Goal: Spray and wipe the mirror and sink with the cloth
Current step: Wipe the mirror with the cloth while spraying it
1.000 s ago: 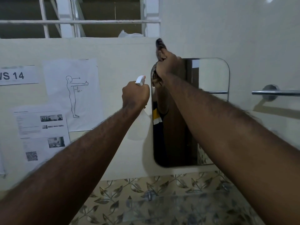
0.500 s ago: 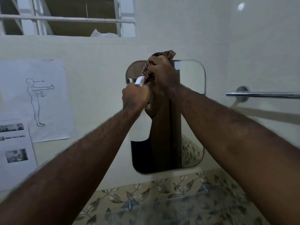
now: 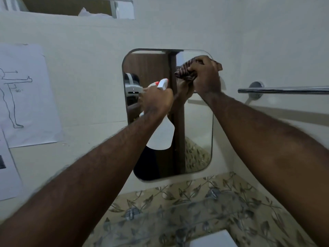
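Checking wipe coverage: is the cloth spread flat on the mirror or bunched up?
Bunched up. The cloth is wadded in the right hand, its folds sticking out past the fingers against the mirror.

A chrome towel bar [image 3: 284,90] runs along the right wall. On the left wall hangs a sheet with a line-drawn figure [image 3: 25,93], with another paper [image 3: 8,175] partly overlapping it below. Leaf-patterned tiles [image 3: 187,211] cover the lower wall, and a window opening [image 3: 67,6] sits at the top.
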